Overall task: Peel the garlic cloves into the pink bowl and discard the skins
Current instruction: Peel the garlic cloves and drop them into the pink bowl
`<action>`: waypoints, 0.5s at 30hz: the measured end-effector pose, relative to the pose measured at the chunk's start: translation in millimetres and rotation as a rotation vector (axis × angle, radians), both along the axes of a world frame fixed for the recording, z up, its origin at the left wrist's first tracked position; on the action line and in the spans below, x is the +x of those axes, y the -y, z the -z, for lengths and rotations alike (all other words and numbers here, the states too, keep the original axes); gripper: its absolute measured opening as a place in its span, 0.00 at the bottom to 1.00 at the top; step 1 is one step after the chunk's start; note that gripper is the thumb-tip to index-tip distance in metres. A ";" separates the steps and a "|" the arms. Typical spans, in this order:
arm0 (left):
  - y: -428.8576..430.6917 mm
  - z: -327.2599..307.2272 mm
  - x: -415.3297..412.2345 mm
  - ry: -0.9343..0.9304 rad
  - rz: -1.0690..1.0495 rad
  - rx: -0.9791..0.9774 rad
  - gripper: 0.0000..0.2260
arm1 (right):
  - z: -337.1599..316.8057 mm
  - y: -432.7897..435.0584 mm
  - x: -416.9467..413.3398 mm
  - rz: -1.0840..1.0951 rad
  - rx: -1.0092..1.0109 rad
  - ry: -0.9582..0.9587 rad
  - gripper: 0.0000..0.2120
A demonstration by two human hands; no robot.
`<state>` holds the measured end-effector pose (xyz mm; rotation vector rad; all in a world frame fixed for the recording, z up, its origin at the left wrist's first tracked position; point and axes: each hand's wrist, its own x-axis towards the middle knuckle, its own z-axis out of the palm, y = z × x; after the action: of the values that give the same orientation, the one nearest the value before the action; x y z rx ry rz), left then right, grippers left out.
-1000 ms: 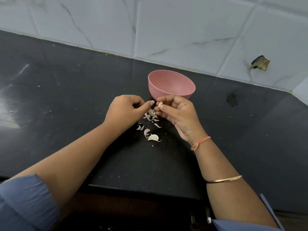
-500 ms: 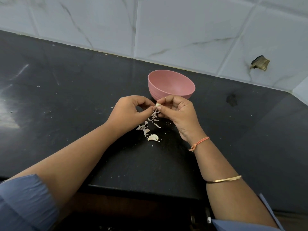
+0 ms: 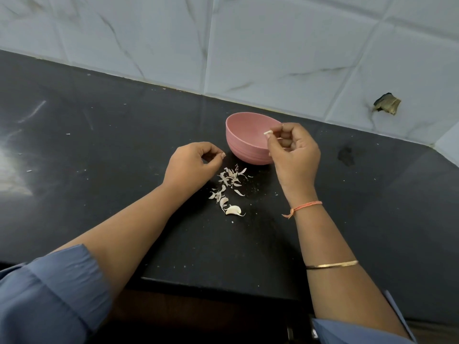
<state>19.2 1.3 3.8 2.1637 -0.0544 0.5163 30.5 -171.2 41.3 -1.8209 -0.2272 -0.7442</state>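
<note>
The pink bowl (image 3: pixel 244 140) stands on the black counter near the back wall. My right hand (image 3: pixel 294 155) hovers at the bowl's right rim and pinches a small pale garlic clove (image 3: pixel 268 133) between thumb and forefinger, over the bowl's opening. My left hand (image 3: pixel 192 165) is just left of the bowl, fingers curled, thumb and forefinger tips close together; whether they hold a bit of skin cannot be told. Loose garlic skins (image 3: pixel 231 178) lie on the counter between my hands. One unpeeled clove (image 3: pixel 234 210) lies nearer to me.
The black counter (image 3: pixel 99 145) runs left and right, with its front edge (image 3: pixel 211 286) close to my body. A white tiled wall (image 3: pixel 248 45) rises behind the bowl. A dark stain (image 3: pixel 345 156) marks the counter to the right.
My hands have come apart. The right hand lifted the clove up and back to the bowl's rim; the left hand drew away to the left.
</note>
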 end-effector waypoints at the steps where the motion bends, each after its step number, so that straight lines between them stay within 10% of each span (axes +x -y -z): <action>1: -0.4 0.4 0.8 0.004 -0.005 0.002 0.03 | -2.3 -0.2 2.4 0.055 -0.053 0.014 0.07; 8: -1.9 2.6 4.3 0.013 -0.012 -0.028 0.04 | -2.6 -0.8 19.5 0.214 -0.451 -0.064 0.10; 15: -1.6 3.1 5.1 0.038 0.017 -0.035 0.03 | -1.9 4.9 1.8 -0.087 -0.295 -0.028 0.07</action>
<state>24.3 2.9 0.7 2.1174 -0.0847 0.5451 32.3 -176.1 43.2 -2.0834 -0.4134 -0.6489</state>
